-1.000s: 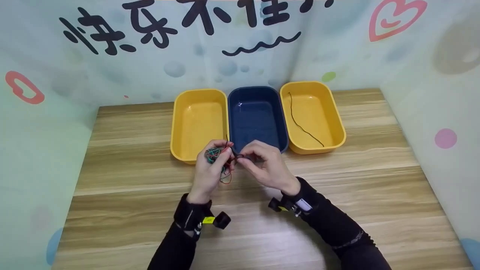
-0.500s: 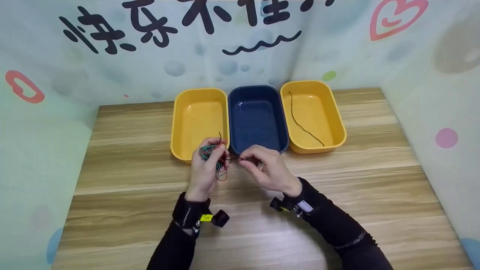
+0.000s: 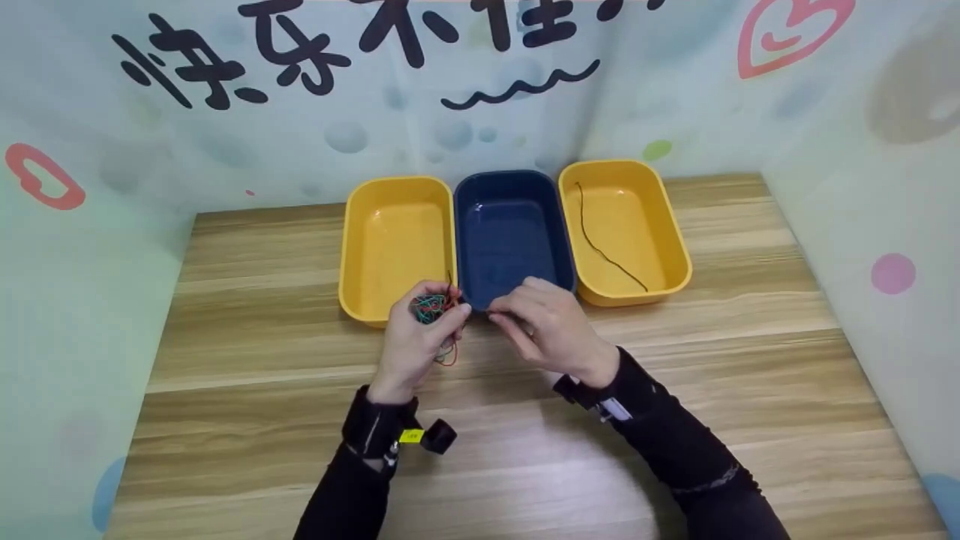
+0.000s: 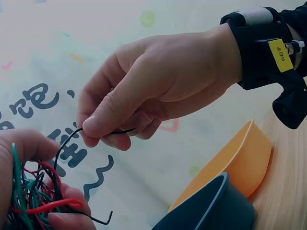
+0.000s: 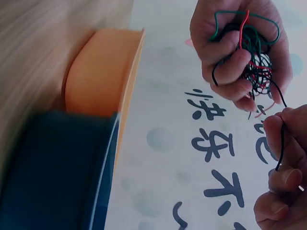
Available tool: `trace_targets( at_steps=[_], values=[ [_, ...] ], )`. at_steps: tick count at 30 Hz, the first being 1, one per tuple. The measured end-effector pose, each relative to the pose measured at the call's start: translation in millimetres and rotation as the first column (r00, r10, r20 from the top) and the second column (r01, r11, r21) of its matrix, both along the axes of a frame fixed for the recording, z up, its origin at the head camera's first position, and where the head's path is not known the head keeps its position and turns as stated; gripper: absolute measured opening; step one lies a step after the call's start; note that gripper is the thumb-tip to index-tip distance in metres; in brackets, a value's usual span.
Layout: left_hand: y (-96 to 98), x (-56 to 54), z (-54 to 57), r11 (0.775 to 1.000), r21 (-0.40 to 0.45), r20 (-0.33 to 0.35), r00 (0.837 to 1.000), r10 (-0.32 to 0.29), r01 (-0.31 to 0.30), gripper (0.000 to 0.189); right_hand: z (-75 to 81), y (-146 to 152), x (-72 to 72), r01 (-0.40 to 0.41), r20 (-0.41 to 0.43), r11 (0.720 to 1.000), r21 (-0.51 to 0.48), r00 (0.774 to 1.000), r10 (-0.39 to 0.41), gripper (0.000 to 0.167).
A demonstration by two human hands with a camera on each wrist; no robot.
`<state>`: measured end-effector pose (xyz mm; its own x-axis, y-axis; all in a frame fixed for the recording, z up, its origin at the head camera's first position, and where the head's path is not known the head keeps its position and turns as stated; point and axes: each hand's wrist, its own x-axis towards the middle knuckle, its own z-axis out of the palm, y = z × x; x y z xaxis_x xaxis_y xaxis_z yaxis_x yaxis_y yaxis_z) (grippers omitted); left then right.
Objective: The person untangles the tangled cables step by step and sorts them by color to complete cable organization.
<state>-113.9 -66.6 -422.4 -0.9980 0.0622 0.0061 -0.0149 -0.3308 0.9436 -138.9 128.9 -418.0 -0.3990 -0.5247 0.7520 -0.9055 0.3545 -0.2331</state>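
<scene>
A tangled bundle of red, green and black wires [image 3: 429, 308] sits in my left hand [image 3: 416, 337], whose fingers curl round it. Thin loops hang below that hand, and one dark end sticks up past its fingers. My right hand [image 3: 551, 326] pinches a black wire [image 4: 65, 143] between thumb and forefinger. In the left wrist view this wire runs from the bundle to the pinch, with a short end beyond the fingertips. Both hands are in front of the blue bin's near edge. One loose black wire [image 3: 596, 250] lies in the right yellow bin [image 3: 679, 259].
Three bins stand side by side at the back of the wooden table [image 3: 247, 337]: a left yellow bin [image 3: 397, 225], a dark blue bin [image 3: 510, 217] and the right yellow one. Behind them rises a printed backdrop [image 3: 300, 135].
My right hand has shifted slightly right and turned, still pinching the black wire. The left hand went a little left, then came back right with the bundle.
</scene>
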Motion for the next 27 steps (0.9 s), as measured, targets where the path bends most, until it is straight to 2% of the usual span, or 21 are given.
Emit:
trace_targets(
  at_steps=[4, 7, 14, 17, 22, 27],
  values=[
    [0.6, -0.7, -1.1, 0.999, -0.053, 0.011, 1.0, -0.012, 0.013, 0.018, 4.1, 5.9, -1.2, 0.046, -0.064, 0.999, 0.023, 0.997, -0.044, 0.006],
    [1.0, -0.8, -1.9, 0.996, -0.081, 0.006, 1.0, -0.024, 0.025, 0.017, 7.6, 11.0, -2.1, 0.076, -0.073, 0.997, 0.016, 0.995, -0.075, 0.008],
    [-0.6, -2.6, -4.3, 0.999, -0.033, 0.009, 1.0, -0.018, 0.018, 0.009, 16.8, 24.8, -3.9, 0.13, -0.038, 0.987, -0.09, 0.99, -0.134, 0.005],
    [-1.3, -3.1, -4.6, 0.999, -0.043, -0.013, 1.0, -0.015, 0.015, 0.009, 18.9, 28.3, -4.3, 0.135, -0.039, 0.986, -0.1, 0.989, -0.139, 0.005],
    [-3.4, -4.0, -3.3, 0.998, -0.05, -0.041, 0.998, 0.042, -0.045, 0.011, 19.4, 30.0, -3.7, 0.133, -0.043, 0.988, -0.083, 0.99, -0.137, 0.005],
    [-5.3, -5.6, -0.4, 0.99, 0.048, -0.016, 0.991, 0.134, -0.133, 0.007, 20.0, 28.5, 0.6, 0.12, -0.04, 0.991, -0.057, 0.992, -0.123, 0.006]
  ],
)
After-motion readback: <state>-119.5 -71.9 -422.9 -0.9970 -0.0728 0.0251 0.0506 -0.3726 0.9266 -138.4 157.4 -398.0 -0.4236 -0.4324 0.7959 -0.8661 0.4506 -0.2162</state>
